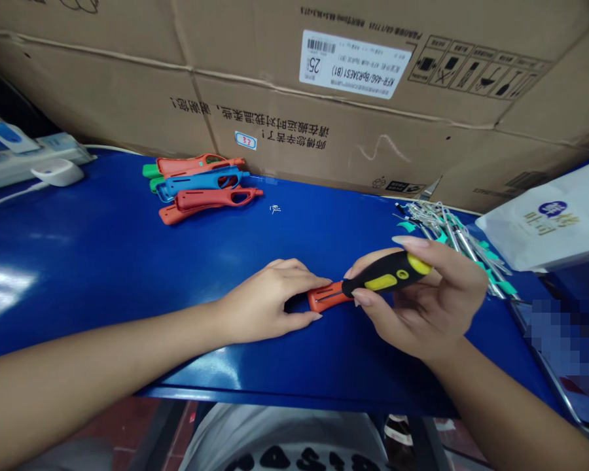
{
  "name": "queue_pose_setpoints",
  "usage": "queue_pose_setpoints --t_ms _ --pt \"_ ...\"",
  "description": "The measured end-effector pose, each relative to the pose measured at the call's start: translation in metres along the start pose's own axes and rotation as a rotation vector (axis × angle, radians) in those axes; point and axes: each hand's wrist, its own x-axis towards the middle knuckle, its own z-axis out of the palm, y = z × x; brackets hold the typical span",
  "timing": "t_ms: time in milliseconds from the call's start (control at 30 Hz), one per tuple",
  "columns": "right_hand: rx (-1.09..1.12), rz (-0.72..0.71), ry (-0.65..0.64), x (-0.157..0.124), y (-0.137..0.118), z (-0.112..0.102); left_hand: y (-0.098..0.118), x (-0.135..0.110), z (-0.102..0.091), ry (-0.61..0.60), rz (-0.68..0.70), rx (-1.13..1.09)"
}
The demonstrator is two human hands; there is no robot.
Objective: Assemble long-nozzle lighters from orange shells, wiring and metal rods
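Observation:
On the blue table lies a red-orange lighter casing with a long slot, its far part hidden by my right hand. My left hand pinches its left end between thumb and fingers. A black and yellow screwdriver is gripped in my right hand. Its shaft slants down to the left, with the tip over the casing's left end; whether it sits on a screw is too small to tell. Several small screws lie loose farther back.
Stacked red, blue and green lighter casings lie at the back left. Metal lighter tubes with wires and green pieces are heaped at right, beside a white bag. A large cardboard box walls off the back. A power strip stands at far left.

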Motion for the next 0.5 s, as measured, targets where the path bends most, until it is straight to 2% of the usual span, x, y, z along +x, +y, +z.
queue_pose_setpoints --t_ms 300,400,500 --pt "-0.066 -0.064 0.026 -0.0095 0.0076 0.0006 -0.0001 0.0004 -0.0004 -0.005 0.007 0.005" --pt "-0.043 -0.047 -0.006 -0.008 0.0078 0.0028 0.0005 0.0005 -0.0008 -0.011 0.0 0.001" --pt "-0.019 -0.097 -0.049 -0.0042 0.0067 0.0036 0.0002 0.0012 -0.0007 -0.017 0.0 -0.006"
